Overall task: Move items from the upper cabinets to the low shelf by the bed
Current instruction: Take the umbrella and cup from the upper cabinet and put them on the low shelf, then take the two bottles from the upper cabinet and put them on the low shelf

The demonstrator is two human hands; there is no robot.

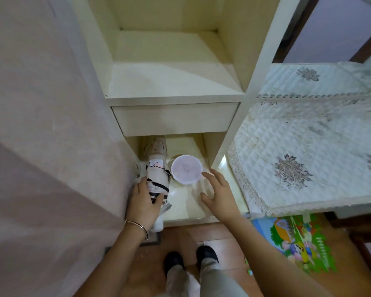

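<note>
1. Risk: the folded umbrella (157, 179) juts past the front edge of the low shelf (186, 202); released as it lies, it could tip to the floor.
2. Risk: pushing it deeper could knock the tub (186, 169) just beside it.
3. Left hand (145, 202) wraps the umbrella, fingers curled around it.
4. Right hand (217, 191) hovers palm-down near the tub, fingers spread, holding nothing.

glossy low shelf (186, 202), quilted cloth bedcover (308, 133)
</note>
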